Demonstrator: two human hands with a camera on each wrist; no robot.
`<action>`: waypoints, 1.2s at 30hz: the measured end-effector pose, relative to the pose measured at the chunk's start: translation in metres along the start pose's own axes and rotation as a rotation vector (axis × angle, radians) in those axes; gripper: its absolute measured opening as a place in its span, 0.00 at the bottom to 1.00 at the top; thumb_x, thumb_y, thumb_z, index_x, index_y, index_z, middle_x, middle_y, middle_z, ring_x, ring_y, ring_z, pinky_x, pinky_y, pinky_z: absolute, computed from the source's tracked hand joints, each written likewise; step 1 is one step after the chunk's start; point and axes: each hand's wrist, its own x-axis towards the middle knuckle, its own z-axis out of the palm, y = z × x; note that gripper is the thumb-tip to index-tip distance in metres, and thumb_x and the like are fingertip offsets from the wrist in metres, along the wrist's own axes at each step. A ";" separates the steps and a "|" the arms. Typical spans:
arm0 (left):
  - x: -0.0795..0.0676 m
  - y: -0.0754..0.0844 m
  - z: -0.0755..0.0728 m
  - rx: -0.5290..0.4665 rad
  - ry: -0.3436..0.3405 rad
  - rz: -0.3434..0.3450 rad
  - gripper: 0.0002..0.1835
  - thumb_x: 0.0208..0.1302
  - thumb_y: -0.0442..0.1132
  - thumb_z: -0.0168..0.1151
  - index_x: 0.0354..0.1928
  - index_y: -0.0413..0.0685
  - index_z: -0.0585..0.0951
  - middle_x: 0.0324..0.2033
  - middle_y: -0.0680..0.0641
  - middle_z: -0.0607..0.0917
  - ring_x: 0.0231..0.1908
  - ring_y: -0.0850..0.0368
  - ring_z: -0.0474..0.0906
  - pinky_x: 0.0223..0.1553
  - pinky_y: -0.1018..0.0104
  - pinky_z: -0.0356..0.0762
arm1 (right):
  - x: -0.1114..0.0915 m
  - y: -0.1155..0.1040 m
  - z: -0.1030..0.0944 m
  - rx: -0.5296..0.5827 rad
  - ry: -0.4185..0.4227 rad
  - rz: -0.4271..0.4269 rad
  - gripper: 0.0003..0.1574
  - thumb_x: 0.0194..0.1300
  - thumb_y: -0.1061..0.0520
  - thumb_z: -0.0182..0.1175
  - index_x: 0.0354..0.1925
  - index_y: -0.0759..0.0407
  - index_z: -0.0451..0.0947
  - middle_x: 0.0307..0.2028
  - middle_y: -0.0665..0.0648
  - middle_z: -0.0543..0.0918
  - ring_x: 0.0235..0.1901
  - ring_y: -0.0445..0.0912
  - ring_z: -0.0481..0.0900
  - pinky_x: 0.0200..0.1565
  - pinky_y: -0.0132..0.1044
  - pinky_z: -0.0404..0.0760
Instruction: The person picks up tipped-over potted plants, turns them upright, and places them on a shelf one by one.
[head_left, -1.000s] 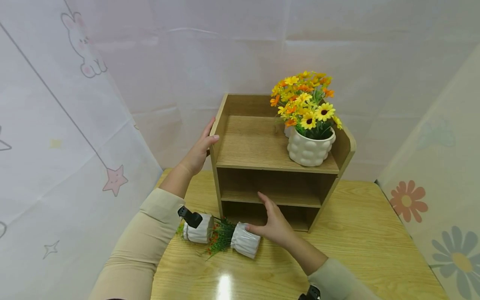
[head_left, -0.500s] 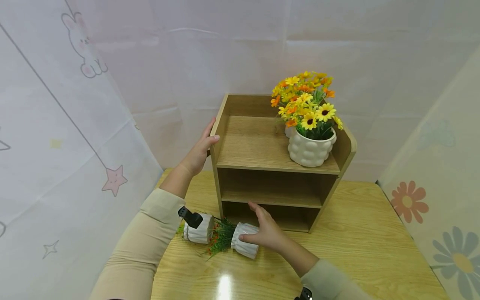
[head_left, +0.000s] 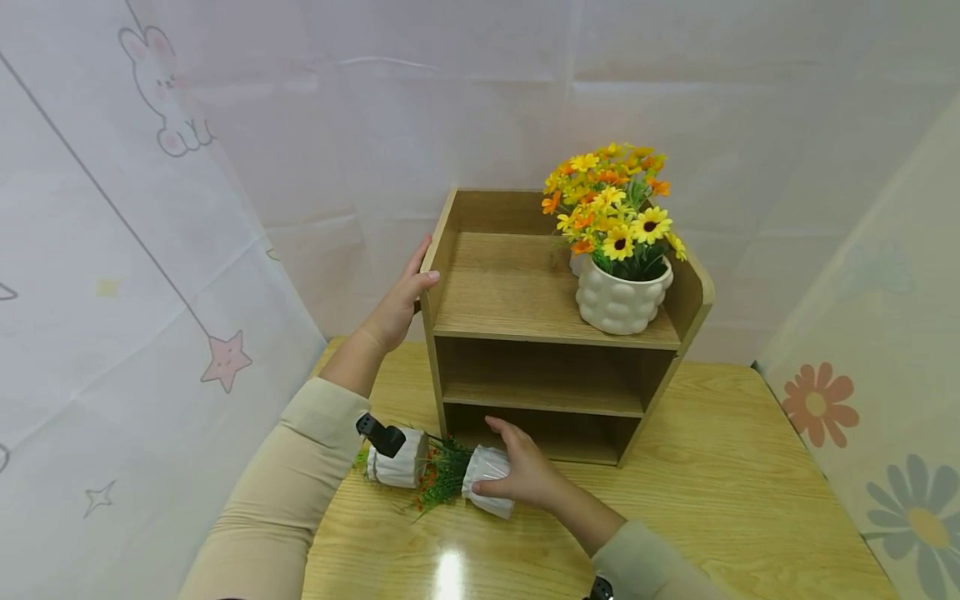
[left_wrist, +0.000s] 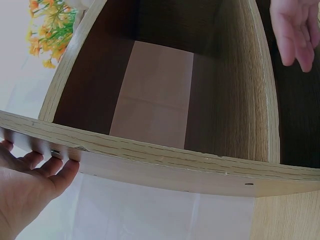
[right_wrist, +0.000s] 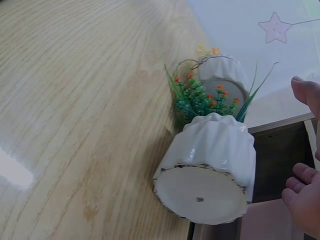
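Note:
My left hand [head_left: 396, 310] rests against the left side panel of a wooden shelf unit [head_left: 517, 337]. In the left wrist view, several fingertips touch the panel's outer face. My right hand [head_left: 525, 471], fingers spread, hovers over a white pleated flower pot [head_left: 491, 479] lying on its side. From that pot, green sprigs [right_wrist: 207, 100] with tiny orange flowers point left. The right wrist view shows a gap between the right hand's fingers [right_wrist: 305, 197] and the pot. A second white pot [head_left: 401, 458] lies to its left, partly covered by my left wrist's camera.
On the shelf's top right stands a bumpy white pot [head_left: 622, 300] with yellow flowers [head_left: 633, 237]. Behind it, another pot with orange and yellow blooms is mostly hidden. The wooden table [head_left: 727, 467] extends right of the shelf; printed fabric walls [head_left: 360, 150] surround it.
My right hand has moved left and slightly down until it overlaps the nearer fallen pot in the head view. The left hand, shelf and pots look the same.

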 end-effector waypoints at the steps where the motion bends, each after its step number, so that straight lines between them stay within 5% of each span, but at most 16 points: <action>1: 0.000 0.000 0.000 -0.001 0.001 0.000 0.42 0.65 0.50 0.41 0.78 0.72 0.37 0.78 0.51 0.38 0.75 0.46 0.42 0.72 0.40 0.40 | 0.000 0.001 0.001 -0.002 -0.005 0.000 0.62 0.50 0.48 0.76 0.74 0.59 0.54 0.70 0.67 0.62 0.69 0.65 0.61 0.62 0.64 0.66; 24: 0.001 -0.001 0.000 -0.002 0.009 0.008 0.42 0.64 0.50 0.41 0.78 0.70 0.37 0.78 0.50 0.38 0.74 0.44 0.46 0.71 0.40 0.43 | 0.005 0.025 0.017 -0.100 -0.029 0.057 0.65 0.45 0.44 0.77 0.74 0.58 0.55 0.70 0.68 0.63 0.70 0.66 0.58 0.61 0.66 0.66; 36: 0.000 0.000 0.001 0.000 0.002 0.010 0.42 0.65 0.50 0.41 0.78 0.71 0.37 0.78 0.51 0.37 0.75 0.45 0.43 0.72 0.39 0.41 | 0.008 0.030 0.024 -0.189 -0.049 0.020 0.65 0.43 0.47 0.77 0.73 0.60 0.56 0.68 0.70 0.66 0.67 0.66 0.63 0.61 0.64 0.68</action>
